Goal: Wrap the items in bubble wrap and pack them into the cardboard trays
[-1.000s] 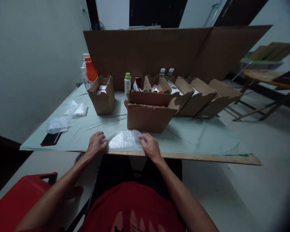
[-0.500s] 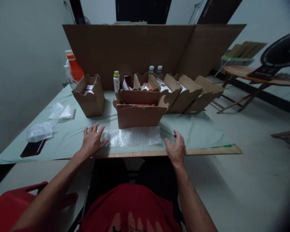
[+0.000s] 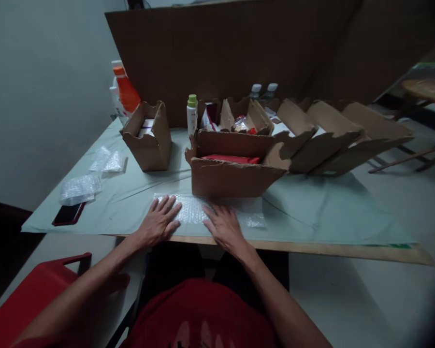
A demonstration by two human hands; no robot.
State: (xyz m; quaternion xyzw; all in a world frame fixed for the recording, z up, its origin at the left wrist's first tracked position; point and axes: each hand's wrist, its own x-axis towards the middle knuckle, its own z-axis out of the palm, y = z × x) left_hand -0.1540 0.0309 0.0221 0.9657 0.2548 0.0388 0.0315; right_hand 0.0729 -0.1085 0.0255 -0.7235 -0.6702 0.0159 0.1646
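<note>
A sheet of bubble wrap (image 3: 252, 216) lies spread flat near the front edge of the table (image 3: 311, 208). My left hand (image 3: 160, 221) rests palm down on the sheet's left part, fingers apart. My right hand (image 3: 222, 226) presses flat on its middle, fingers spread. Neither hand grips anything. Just behind the sheet stands an open cardboard box (image 3: 232, 169) with a red item (image 3: 232, 158) inside.
A smaller open box (image 3: 148, 137) stands at left, and several more open boxes (image 3: 333, 140) run to the right. A green-capped white bottle (image 3: 192, 113), an orange bottle (image 3: 126, 92), bubble wrap pieces (image 3: 80, 187) and a dark phone (image 3: 68, 213) are on the table. A red chair (image 3: 32, 295) is at lower left.
The folded bubble wrap has been spread out flat. My right hand swept out to the right, then came back to the middle of the sheet. Both hands now lie flat on it.
</note>
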